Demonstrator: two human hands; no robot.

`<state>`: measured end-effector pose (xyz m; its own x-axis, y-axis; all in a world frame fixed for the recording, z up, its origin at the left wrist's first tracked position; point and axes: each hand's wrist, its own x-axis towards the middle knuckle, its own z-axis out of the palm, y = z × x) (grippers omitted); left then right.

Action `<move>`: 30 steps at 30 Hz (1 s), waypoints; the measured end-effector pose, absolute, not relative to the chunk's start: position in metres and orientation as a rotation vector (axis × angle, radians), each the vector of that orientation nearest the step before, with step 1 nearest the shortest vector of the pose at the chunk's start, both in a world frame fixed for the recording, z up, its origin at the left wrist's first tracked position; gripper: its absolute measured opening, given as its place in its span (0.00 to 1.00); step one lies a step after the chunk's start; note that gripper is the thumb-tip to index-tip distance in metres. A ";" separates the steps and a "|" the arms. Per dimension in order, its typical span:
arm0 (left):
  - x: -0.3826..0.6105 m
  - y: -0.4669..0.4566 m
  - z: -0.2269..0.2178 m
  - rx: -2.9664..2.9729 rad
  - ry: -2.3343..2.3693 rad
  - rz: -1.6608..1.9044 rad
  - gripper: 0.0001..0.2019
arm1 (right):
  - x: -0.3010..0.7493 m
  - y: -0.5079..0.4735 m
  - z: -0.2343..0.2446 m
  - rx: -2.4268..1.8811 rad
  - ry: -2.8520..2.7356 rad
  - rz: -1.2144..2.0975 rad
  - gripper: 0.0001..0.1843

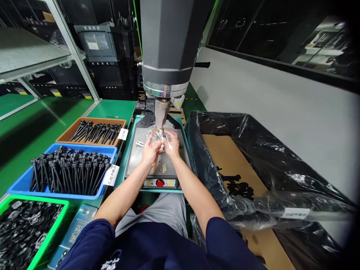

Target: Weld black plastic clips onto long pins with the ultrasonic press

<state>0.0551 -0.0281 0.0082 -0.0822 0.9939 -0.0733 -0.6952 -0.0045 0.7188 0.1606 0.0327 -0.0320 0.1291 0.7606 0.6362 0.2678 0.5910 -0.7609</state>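
My left hand [152,153] and my right hand [171,144] meet over the metal base plate of a press-like machine, just beneath its narrow tool head [161,114]. Between the fingers of both is a gathered piece of clear plastic film [159,135], with bright white streaks fanning out from the pinch. Whether the film wraps anything cannot be made out. A small slotted metal bracket [140,144] lies left of my left hand. On the front of the machine base is a red button [160,183].
Black threaded parts fill a blue bin [56,194] and an orange tray [81,144] on the left. Small black pieces fill a green bin [53,240]. At right stands a plastic-lined box [233,150] with a few black parts on cardboard. The grey machine column [168,41] rises ahead.
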 end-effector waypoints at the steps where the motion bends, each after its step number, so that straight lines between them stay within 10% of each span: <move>1: 0.055 -0.028 0.008 0.555 0.715 1.524 0.48 | 0.160 0.037 -0.033 -0.907 -1.450 0.456 0.15; 17: 0.048 -0.024 0.008 0.597 0.765 1.492 0.49 | 0.153 0.070 -0.013 -0.879 -1.342 1.025 0.21; 30: 0.046 -0.024 0.002 0.597 0.794 1.485 0.50 | 0.147 0.072 -0.013 -1.024 -1.441 0.754 0.10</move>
